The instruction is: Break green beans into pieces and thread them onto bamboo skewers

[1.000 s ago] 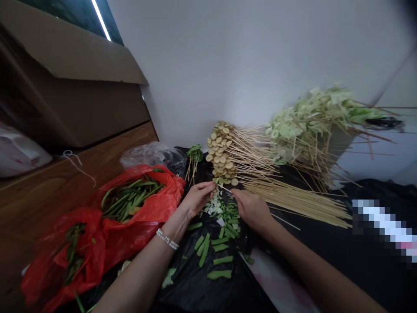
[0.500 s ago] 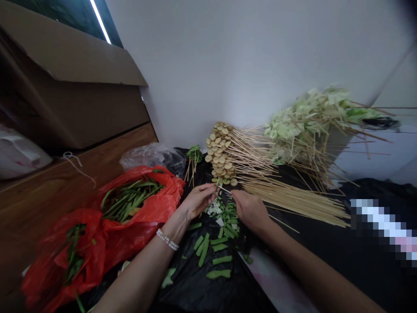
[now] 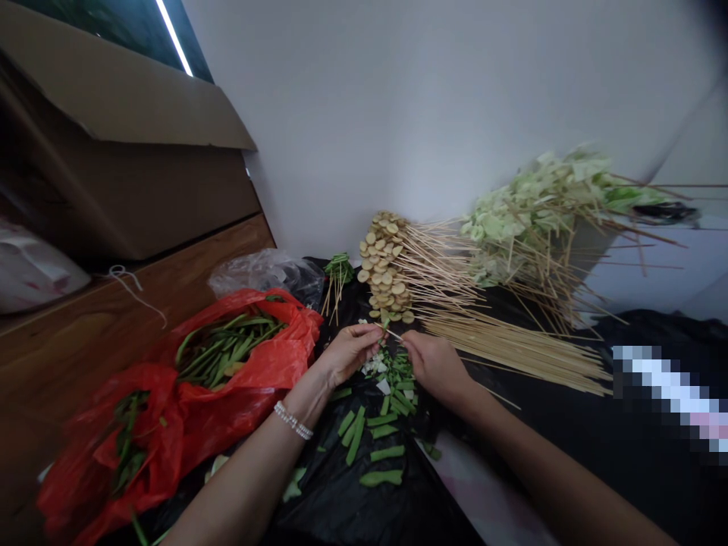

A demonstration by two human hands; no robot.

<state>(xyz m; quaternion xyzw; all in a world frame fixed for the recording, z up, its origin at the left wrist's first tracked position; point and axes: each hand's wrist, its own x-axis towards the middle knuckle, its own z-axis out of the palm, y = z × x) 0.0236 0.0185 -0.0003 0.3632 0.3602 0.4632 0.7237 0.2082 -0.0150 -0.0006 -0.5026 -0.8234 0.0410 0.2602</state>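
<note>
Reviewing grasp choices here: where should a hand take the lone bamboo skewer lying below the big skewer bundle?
Pinch the lone bamboo skewer around its middle from above, on the right side: it lies apart from the bundle, while its near end runs by the right hand.

- Right: a fan of bare bamboo skewers (image 3: 512, 345) lies just beyond my right hand (image 3: 435, 369), blocking that side.
- Ahead: skewered round slices (image 3: 387, 265) are piled close before my left hand (image 3: 351, 353), with the wall (image 3: 426, 114) behind them.
- Left: a red plastic bag (image 3: 250, 356) bulges beside my left wrist.
- Between my hands: one thin skewer (image 3: 387, 330) spans the gap.
- Nearest room: the black plastic sheet (image 3: 335, 485) below my hands, scattered with cut green beans (image 3: 375, 440).
</note>
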